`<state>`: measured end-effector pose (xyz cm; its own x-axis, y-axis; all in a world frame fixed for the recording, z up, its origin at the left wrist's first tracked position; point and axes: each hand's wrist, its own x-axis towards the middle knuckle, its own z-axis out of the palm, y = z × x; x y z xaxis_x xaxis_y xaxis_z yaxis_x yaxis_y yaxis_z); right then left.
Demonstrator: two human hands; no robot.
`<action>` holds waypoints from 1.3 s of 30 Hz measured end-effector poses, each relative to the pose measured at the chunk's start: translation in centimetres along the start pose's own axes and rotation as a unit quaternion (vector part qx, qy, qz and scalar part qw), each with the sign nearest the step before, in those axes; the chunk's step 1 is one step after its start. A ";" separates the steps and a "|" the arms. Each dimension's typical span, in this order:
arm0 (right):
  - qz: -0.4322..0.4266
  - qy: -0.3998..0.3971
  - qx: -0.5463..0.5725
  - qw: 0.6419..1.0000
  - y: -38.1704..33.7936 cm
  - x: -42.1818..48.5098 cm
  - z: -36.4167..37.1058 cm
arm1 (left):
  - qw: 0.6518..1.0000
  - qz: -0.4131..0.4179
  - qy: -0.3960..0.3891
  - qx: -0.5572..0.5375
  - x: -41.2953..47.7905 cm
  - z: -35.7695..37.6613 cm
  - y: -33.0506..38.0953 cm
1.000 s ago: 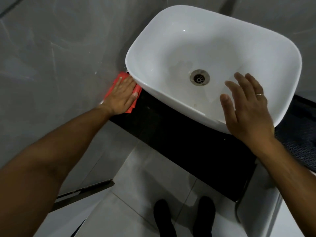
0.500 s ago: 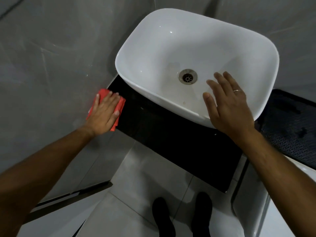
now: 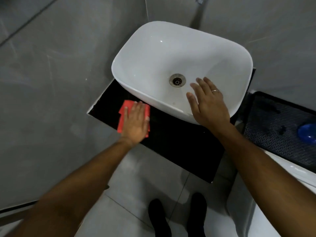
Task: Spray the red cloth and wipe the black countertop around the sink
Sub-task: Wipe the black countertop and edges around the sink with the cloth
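Note:
My left hand (image 3: 136, 123) lies flat on the red cloth (image 3: 123, 113) and presses it onto the black countertop (image 3: 179, 142), just in front of the left front corner of the white sink (image 3: 153, 65). Most of the cloth is hidden under my palm; its left edge and a strip at the right show. My right hand (image 3: 207, 104) hovers with fingers spread over the sink's front rim, near the drain (image 3: 177, 80), and holds nothing. A ring sits on one finger.
A grey tiled wall (image 3: 51, 82) closes off the left side and back. A black patterned mat (image 3: 277, 134) with a blue object (image 3: 307, 134) lies on a white appliance at the right. My dark shoes (image 3: 159, 218) stand on the light floor below.
My left hand has slid the cloth from the wall-side corner beside the sink toward me and rightward along the countertop front. My right hand stays over the sink rim.

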<state>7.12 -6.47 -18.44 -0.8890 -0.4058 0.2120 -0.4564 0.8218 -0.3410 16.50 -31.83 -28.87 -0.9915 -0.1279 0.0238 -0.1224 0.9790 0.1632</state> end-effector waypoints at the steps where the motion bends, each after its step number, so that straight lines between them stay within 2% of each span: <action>1: 0.002 -0.004 -0.001 1.000 -0.1 -0.1 -0.2 | 1.000 -0.010 -0.005 0.000 -1.3 0.4 3.0; 4: 0.006 -0.019 0.000 1.000 -0.2 -0.1 -0.2 | 0.999 0.000 -0.039 -0.006 -4.8 2.5 12.4; 7: 0.010 -0.039 0.008 0.999 -0.2 -0.1 -0.4 | 0.991 0.088 -0.092 -0.043 -7.2 3.6 19.9; 9: 0.014 -0.051 0.012 0.999 -0.2 -0.1 -0.5 | 0.983 0.143 -0.102 -0.057 -7.5 3.6 21.3; 12: 0.020 -0.059 0.014 0.998 -0.2 -0.2 -0.6 | 0.964 0.240 -0.116 0.008 -6.8 3.3 19.4; 14: 0.026 -0.064 0.017 0.997 -0.2 -0.2 -0.8 | 0.952 0.277 -0.130 0.031 -5.9 3.0 17.2; 18: 0.036 -0.074 0.018 0.996 -0.3 -0.1 -1.0 | 0.965 0.245 -0.096 0.003 -3.6 1.4 11.3; 22: 0.040 -0.074 0.028 0.996 -0.3 -0.2 -1.1 | 0.979 0.193 -0.016 -0.069 -1.4 -1.4 2.3; 26: 0.036 -0.070 0.027 0.997 -0.3 -0.2 -0.9 | 0.998 0.025 -0.019 -0.053 1.5 -3.7 -6.1; 27: 0.033 -0.067 0.023 0.997 -0.3 -0.1 -0.7 | 0.998 0.005 -0.021 -0.052 2.3 -3.9 -7.6; 32: 0.009 -0.045 0.004 0.999 -0.3 -0.1 -0.4 | 0.998 -0.015 -0.042 -0.034 7.7 -4.7 -9.5; 37: 0.009 -0.038 -0.010 0.999 -0.2 0.1 -0.1 | 0.994 0.069 -0.089 0.005 12.2 -4.5 -10.7; 39: 0.012 -0.039 -0.002 0.999 -0.1 0.2 -0.3 | 0.993 0.073 -0.094 0.001 12.3 -4.5 -10.8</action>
<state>7.02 -6.52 -18.09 -0.8997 -0.4158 0.1328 -0.4354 0.8333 -0.3408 5.79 -44.73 -25.91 -0.9893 0.0467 -0.1384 0.0227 0.9852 0.1700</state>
